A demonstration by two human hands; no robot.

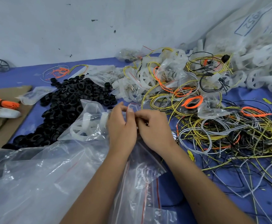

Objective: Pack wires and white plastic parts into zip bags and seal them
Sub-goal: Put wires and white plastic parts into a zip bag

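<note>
Both my hands meet at the centre of the table over a small clear zip bag [132, 109] with a red seal line. My left hand [121, 126] and my right hand [153, 126] pinch the bag's top edge between thumb and fingers. What is inside that bag is hidden by my hands. A clear bag holding a white plastic wheel part [83, 126] lies just left of my left hand. Loose yellow, grey, black and orange wires [228, 135] spread to the right. White plastic wheel parts [261, 65] pile up at the back right.
A heap of black plastic rings [67, 104] lies to the left. Filled zip bags [148, 75] stack at the back centre. Empty zip bags [141, 183] and a large clear sheet [35, 183] lie under my forearms. Cardboard with an orange wire bundle [1, 102] sits at far left.
</note>
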